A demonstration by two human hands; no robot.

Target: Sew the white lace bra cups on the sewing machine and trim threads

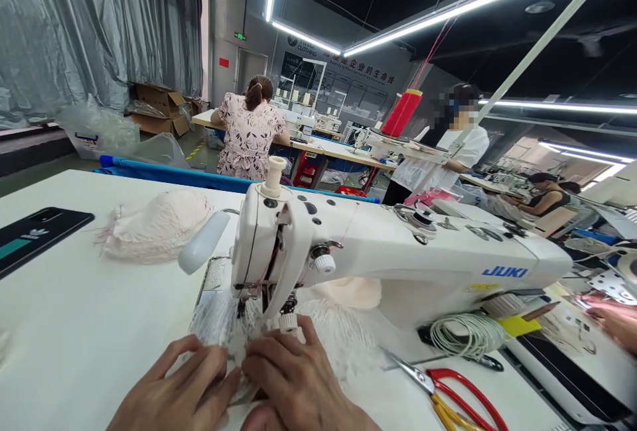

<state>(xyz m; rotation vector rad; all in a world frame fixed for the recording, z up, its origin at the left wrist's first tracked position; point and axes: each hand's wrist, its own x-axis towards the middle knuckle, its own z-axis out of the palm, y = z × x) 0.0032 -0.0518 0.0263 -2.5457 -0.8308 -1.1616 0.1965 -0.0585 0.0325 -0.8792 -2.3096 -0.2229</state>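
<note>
A white sewing machine (398, 252) stands across the middle of the table. White lacy fabric with fringe (219, 315) lies under its needle area. My left hand (184, 384) is on the fabric at the left, its fingers bent and pressed on the lace. Close beside it, my right hand (293, 371) rests on the fabric just in front of the presser foot, fingers curled together over the cloth. A pale cup-shaped piece (351, 292) shows behind the needle area, under the machine arm.
Left on the table are a dark phone (44, 235) and a cream fabric piece (159, 225). Red-and-yellow-handled scissors (438, 384) and a coiled pale cord (468, 336) lie at the right. Another person's hand (614, 318) is at the far right.
</note>
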